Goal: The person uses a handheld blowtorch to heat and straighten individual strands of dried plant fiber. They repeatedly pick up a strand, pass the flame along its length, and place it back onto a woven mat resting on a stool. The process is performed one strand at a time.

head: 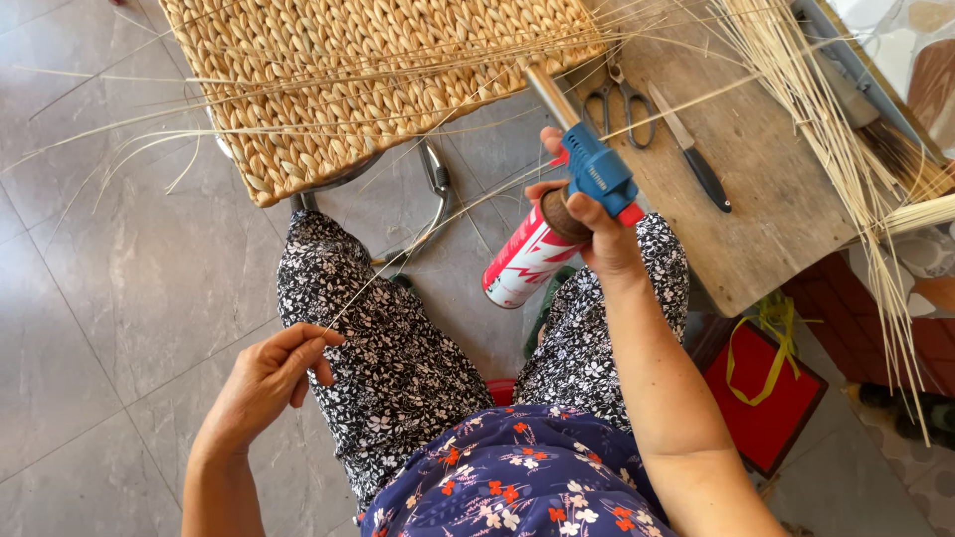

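Home weaving workshop, woven panel (378, 80), reed strands (846, 129), scissors (625, 104)

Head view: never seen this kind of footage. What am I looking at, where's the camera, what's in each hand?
There is no machine here: a seated person works with two bare hands, and the one camera sits on their head looking down over their lap.

The right hand grips a red-and-white gas canister topped with a blue torch head and metal nozzle, the nozzle pointing up toward a woven straw-coloured mat.

The left hand pinches one thin pale reed strand between its fingers; the strand runs up toward the torch.

On the brown wooden board at right lie small metal scissors, a black-handled knife and a bundle of pale reeds. Below is grey tiled floor.
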